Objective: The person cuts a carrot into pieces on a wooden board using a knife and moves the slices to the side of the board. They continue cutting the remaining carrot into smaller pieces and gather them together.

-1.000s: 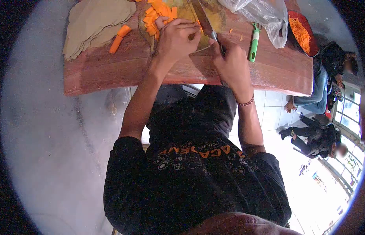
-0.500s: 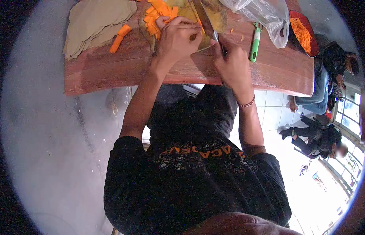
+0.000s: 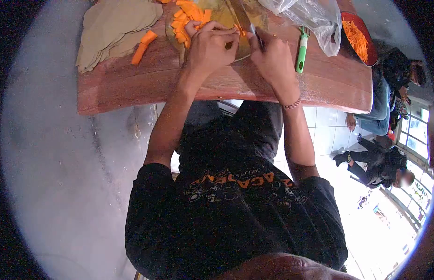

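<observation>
My right hand (image 3: 275, 58) is closed round the handle of a knife (image 3: 241, 16). Its blade points away from me over the yellowish cutting board (image 3: 261, 18). On the board, my left hand (image 3: 211, 49) has its fingers bent and pressed together beside the blade. Thin orange carrot strips (image 3: 241, 31) show at its fingertips, right by the knife; the rest of what it holds is hidden under the fingers. A pile of cut carrot pieces (image 3: 182, 21) lies just beyond the left hand.
A carrot chunk (image 3: 144, 46) lies by brown sheets (image 3: 117, 32) at the left. Rightward are a green-handled peeler (image 3: 301, 53), a clear plastic bag (image 3: 315, 23) and a red tray (image 3: 374, 56) of shredded carrot. The wooden table (image 3: 147, 88) has a curved near edge. Other people are at the far right.
My right hand and the knife have shifted slightly left and away from me. The cut strips beside the blade show more plainly. My left hand stays almost in place.
</observation>
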The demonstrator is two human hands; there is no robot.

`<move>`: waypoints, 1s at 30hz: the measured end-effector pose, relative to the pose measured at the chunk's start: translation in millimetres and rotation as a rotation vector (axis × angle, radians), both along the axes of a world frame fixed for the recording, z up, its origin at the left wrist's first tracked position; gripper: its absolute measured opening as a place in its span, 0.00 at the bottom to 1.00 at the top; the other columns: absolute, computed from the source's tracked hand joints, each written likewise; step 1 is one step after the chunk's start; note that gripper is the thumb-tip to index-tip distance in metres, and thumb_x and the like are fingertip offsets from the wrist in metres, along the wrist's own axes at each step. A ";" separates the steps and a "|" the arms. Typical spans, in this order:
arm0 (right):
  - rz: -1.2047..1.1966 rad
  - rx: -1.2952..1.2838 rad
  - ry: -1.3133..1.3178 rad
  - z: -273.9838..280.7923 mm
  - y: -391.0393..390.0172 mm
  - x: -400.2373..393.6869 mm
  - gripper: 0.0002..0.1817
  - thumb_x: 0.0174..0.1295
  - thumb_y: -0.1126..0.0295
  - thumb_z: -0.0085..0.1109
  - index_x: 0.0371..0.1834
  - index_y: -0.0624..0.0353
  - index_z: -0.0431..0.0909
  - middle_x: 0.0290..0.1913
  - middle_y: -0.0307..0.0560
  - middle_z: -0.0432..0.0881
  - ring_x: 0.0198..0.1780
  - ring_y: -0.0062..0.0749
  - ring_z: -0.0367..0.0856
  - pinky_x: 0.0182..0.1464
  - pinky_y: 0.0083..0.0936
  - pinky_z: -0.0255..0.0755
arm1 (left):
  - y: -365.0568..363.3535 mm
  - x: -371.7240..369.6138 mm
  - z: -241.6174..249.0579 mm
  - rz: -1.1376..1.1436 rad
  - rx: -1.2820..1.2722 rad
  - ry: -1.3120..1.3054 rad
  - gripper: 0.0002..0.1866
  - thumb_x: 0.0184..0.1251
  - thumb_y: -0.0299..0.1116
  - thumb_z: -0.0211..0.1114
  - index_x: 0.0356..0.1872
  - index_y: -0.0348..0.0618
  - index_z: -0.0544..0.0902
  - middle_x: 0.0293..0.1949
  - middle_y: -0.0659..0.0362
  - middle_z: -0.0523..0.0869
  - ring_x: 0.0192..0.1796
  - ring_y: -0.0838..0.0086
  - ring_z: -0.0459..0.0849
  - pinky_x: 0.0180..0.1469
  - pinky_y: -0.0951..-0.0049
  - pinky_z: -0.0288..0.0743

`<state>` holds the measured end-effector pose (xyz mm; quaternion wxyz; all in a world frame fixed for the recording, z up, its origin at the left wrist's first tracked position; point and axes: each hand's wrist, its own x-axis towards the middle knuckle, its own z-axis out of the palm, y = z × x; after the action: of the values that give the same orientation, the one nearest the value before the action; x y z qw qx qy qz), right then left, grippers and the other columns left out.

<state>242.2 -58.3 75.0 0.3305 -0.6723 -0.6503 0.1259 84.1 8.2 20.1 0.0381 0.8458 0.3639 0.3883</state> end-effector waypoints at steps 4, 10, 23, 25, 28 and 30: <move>-0.003 -0.055 0.014 3.4 -17.7 1.1 0.15 0.70 0.62 0.57 0.40 0.66 0.82 0.28 0.70 0.82 0.33 0.68 0.84 0.36 0.55 0.78 | 0.1 -0.7 -1.0 0.002 0.002 -0.012 0.08 0.60 0.39 0.70 0.32 0.50 0.93 0.39 0.66 0.94 0.47 0.72 0.86 0.63 0.51 0.58; -0.070 -0.045 0.072 10.5 -28.3 -10.2 0.14 0.71 0.62 0.56 0.40 0.64 0.82 0.29 0.71 0.82 0.35 0.69 0.83 0.36 0.57 0.77 | 1.2 -4.2 -1.6 -0.008 -0.009 -0.004 0.08 0.60 0.40 0.70 0.33 0.51 0.94 0.39 0.67 0.94 0.48 0.73 0.86 0.64 0.53 0.57; -0.153 -0.216 0.149 20.5 -36.1 -14.0 0.16 0.72 0.60 0.56 0.49 0.62 0.83 0.33 0.72 0.82 0.41 0.69 0.83 0.41 0.52 0.76 | -0.9 -5.2 1.8 0.019 -0.023 -0.025 0.08 0.59 0.39 0.72 0.35 0.52 0.94 0.38 0.67 0.94 0.47 0.75 0.87 0.63 0.54 0.57; -0.139 -0.183 0.128 17.7 -36.7 -13.6 0.14 0.72 0.61 0.55 0.43 0.62 0.82 0.30 0.72 0.82 0.37 0.71 0.82 0.38 0.59 0.75 | -0.4 -4.5 1.9 0.002 -0.004 -0.048 0.07 0.60 0.37 0.71 0.34 0.49 0.94 0.36 0.66 0.94 0.45 0.74 0.87 0.60 0.53 0.56; -0.119 -0.119 0.119 15.7 -36.4 -13.9 0.15 0.72 0.61 0.55 0.44 0.63 0.83 0.30 0.73 0.82 0.37 0.71 0.82 0.39 0.58 0.75 | 0.4 -4.1 0.7 0.006 0.026 -0.018 0.07 0.60 0.37 0.71 0.34 0.49 0.93 0.36 0.66 0.93 0.45 0.75 0.86 0.61 0.52 0.56; -0.083 -0.115 0.112 13.6 -35.6 -13.2 0.15 0.72 0.62 0.56 0.44 0.64 0.83 0.30 0.73 0.81 0.37 0.71 0.83 0.38 0.58 0.76 | 0.3 -4.1 0.7 0.004 0.032 -0.027 0.07 0.61 0.37 0.71 0.33 0.49 0.93 0.37 0.67 0.93 0.44 0.75 0.86 0.61 0.52 0.56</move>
<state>228.9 -93.9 88.6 0.3321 -0.7085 -0.5939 0.1869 80.0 8.5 20.7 0.0287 0.8402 0.3586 0.4057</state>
